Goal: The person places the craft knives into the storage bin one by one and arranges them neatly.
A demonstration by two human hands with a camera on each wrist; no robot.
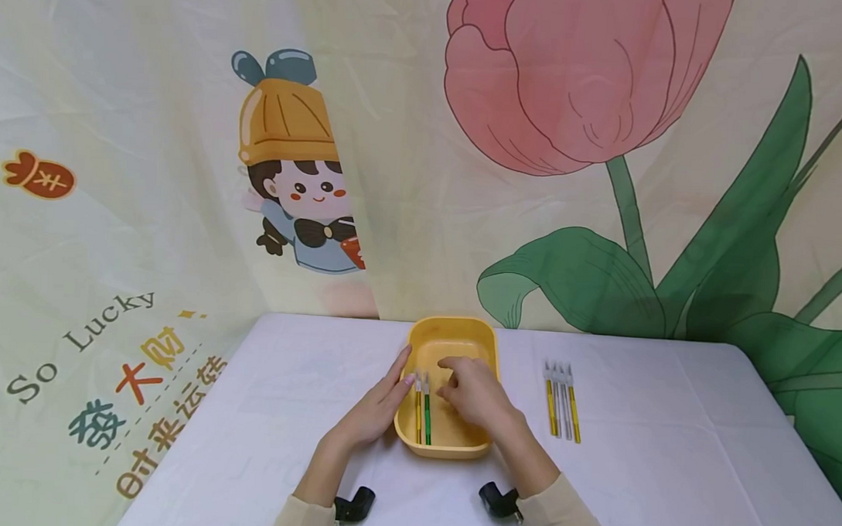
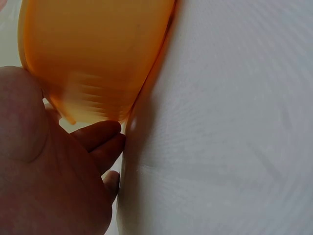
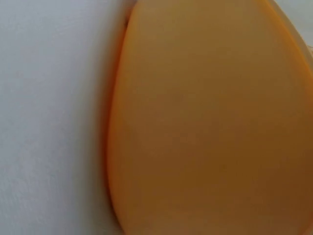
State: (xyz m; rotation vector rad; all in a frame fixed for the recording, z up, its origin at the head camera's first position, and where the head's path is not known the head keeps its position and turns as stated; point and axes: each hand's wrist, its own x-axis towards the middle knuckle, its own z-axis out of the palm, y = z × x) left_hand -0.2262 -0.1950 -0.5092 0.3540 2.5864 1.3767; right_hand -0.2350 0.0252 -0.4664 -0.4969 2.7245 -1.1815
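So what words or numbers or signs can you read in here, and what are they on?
"So Lucky": on the left panel of the fabric backdrop.
"發大财": same panel, below that.
"时来运转": same panel, lowest line.
Printed red pouch: a yellow sign, too small to read for sure.
Pen-like tools on the table, four of them, and two in the yellow tray: no readable lettering.
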